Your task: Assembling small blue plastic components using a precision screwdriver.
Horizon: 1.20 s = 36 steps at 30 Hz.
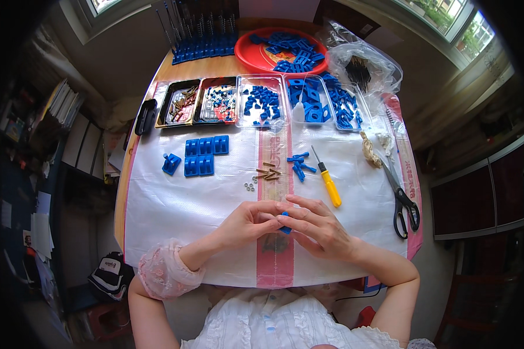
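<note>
Both hands meet over the near middle of the table, their fingers closed around a small blue plastic part [286, 223]. My left hand [255, 220] pinches it from the left, and my right hand [322, 230] curls over it from the right. Most of the part is hidden by fingers. Just beyond them lie several brass-coloured screws [268, 171], small silver nuts [250, 186] and several slim blue plastic pieces [300, 165]. A screwdriver [330, 187] with a yellow handle rests right of these. Farther left sit blue square bracket blocks [206, 155] in two rows, with one separate tilted block [170, 164].
Along the back stand a black tray of screws [180, 104], a tray of nuts [216, 103] and clear boxes of blue parts [262, 104]. Behind are a red basin [244, 57], a blue rack [204, 49] and a plastic bag [384, 68]. Black-handled scissors [403, 203] lie right.
</note>
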{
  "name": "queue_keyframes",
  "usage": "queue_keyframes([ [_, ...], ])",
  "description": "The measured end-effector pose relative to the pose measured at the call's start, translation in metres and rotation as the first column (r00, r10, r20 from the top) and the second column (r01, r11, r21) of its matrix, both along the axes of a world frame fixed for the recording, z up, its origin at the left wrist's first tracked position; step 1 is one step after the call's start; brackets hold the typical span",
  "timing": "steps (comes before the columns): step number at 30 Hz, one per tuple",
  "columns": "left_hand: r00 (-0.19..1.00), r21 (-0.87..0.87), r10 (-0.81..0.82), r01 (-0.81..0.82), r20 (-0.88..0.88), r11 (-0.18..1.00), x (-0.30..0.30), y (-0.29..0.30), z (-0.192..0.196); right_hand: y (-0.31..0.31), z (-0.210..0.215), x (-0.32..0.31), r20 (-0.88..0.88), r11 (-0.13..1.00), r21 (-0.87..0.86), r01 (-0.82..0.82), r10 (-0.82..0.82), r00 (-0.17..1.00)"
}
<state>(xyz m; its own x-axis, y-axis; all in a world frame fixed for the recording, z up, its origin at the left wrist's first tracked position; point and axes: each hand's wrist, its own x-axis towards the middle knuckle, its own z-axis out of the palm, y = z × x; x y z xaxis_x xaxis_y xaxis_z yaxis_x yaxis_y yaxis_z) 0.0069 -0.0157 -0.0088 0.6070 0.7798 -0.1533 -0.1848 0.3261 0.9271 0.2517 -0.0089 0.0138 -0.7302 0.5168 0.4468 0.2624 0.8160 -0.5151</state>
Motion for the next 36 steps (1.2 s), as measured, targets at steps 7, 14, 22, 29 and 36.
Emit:
queue_keyframes([
  [7, 0.992, 0.121, 0.088, -0.077, -0.088, 0.990, 0.000, 0.000, -0.008, 0.000, 0.000, -0.002, 0.020, 1.000, 0.010, -0.006, 0.006, 1.000],
  [14, 0.963, -0.094, 0.248, -0.239, 0.105, 0.966, -0.007, 0.016, -0.002, 0.011, 0.020, 0.010, -0.098, 0.988, 0.065, 0.143, -0.137, 0.986],
  [22, 0.913, -0.279, 0.277, -0.195, 0.298, 0.940, -0.012, 0.023, -0.004, 0.019, 0.046, 0.022, -0.143, 0.917, 0.248, 0.312, -0.284, 0.948],
  [29, 0.911, -0.347, 0.239, -0.116, 0.337, 0.931, -0.017, 0.024, -0.006, 0.019, 0.067, 0.037, -0.107, 0.861, 0.340, 0.379, -0.365, 0.925],
  [36, 0.932, -0.313, 0.160, -0.054, 0.325, 0.948, -0.017, 0.024, -0.008, 0.011, 0.082, 0.039, -0.039, 0.884, 0.354, 0.306, -0.313, 0.949],
])
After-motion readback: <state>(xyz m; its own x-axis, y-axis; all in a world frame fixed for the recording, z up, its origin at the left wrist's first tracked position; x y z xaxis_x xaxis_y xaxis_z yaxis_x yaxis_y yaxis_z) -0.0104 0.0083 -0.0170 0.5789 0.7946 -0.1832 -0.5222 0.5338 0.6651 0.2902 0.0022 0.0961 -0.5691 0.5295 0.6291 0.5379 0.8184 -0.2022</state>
